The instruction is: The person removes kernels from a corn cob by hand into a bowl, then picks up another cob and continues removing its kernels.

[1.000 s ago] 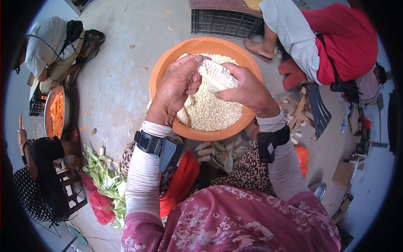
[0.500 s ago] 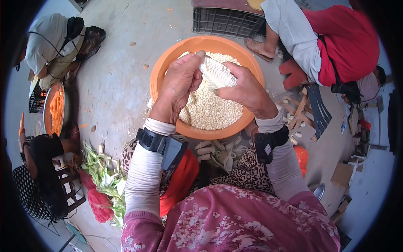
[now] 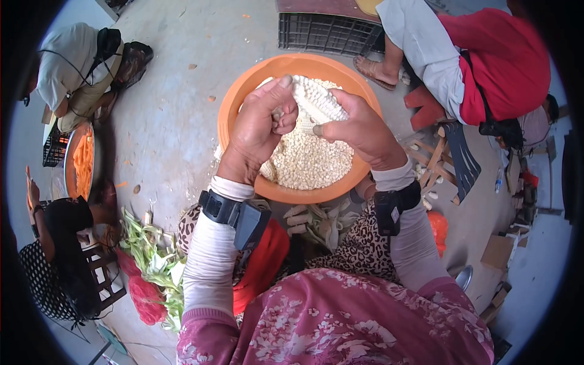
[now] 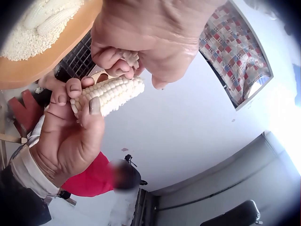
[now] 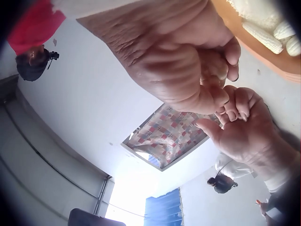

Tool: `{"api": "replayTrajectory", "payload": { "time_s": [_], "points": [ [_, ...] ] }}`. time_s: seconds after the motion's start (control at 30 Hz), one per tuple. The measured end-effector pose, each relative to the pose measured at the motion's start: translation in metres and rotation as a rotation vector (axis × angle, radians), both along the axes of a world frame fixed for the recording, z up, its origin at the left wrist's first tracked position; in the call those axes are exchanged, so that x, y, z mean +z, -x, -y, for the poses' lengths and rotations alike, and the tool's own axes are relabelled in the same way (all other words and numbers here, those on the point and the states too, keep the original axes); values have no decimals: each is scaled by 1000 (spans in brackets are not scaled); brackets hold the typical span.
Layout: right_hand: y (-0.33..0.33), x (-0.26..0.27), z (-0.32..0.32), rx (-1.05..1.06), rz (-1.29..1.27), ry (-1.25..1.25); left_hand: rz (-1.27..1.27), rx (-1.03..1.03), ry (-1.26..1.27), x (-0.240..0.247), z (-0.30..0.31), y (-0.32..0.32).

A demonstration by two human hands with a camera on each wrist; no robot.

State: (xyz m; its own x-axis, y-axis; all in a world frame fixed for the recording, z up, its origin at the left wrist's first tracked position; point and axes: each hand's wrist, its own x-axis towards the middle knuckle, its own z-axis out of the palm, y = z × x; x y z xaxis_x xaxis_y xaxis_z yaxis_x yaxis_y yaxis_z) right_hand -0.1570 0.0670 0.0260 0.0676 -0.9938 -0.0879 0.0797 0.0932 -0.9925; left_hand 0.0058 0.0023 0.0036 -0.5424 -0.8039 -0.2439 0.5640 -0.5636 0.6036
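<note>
My right hand (image 3: 365, 131) grips a white corn cob (image 3: 320, 99) over a wide orange basin (image 3: 230, 115), its thumb along the near side. In the left wrist view, rows of kernels still cover the visible side of the cob (image 4: 115, 94). At the cob's far end is my left hand (image 3: 252, 131), thumb raised and fingers curled. A few loose corn kernels (image 4: 130, 58) lie within those curled fingers. Shelled kernels (image 3: 310, 163) fill much of the basin. Whole cobs (image 5: 263, 37) rest among them, partly hidden behind my left hand in the head view.
Green husks (image 3: 155, 258) and a red mesh bag (image 3: 146, 298) lie on the floor at left. A black crate (image 3: 325, 33) stands beyond the basin, a wooden folding stool (image 3: 435, 158) to its right. Other people sit on both sides, one near a bowl of orange strips (image 3: 83, 161).
My left thumb has lifted from the cob's end and the left fingers have drawn slightly away from it. The right hand keeps its grip, with the cob turned a little.
</note>
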Motion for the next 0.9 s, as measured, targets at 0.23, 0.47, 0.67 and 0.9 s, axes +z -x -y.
{"api": "replayTrajectory", "payload": {
  "time_s": [0.23, 0.47, 0.67, 0.9],
  "points": [
    [8, 6, -6, 127, 37, -105, 196, -141, 300, -1, 0, -4],
    [2, 7, -9, 77, 5, -54, 288, -59, 344, 0, -3, 1],
    [1, 0, -6, 79, 48, -52, 371, -37, 347, 1, -4, 3],
    [0, -8, -2, 81, -151, -9, 459, 36, 360, 1, -8, 8]
  ]
}}
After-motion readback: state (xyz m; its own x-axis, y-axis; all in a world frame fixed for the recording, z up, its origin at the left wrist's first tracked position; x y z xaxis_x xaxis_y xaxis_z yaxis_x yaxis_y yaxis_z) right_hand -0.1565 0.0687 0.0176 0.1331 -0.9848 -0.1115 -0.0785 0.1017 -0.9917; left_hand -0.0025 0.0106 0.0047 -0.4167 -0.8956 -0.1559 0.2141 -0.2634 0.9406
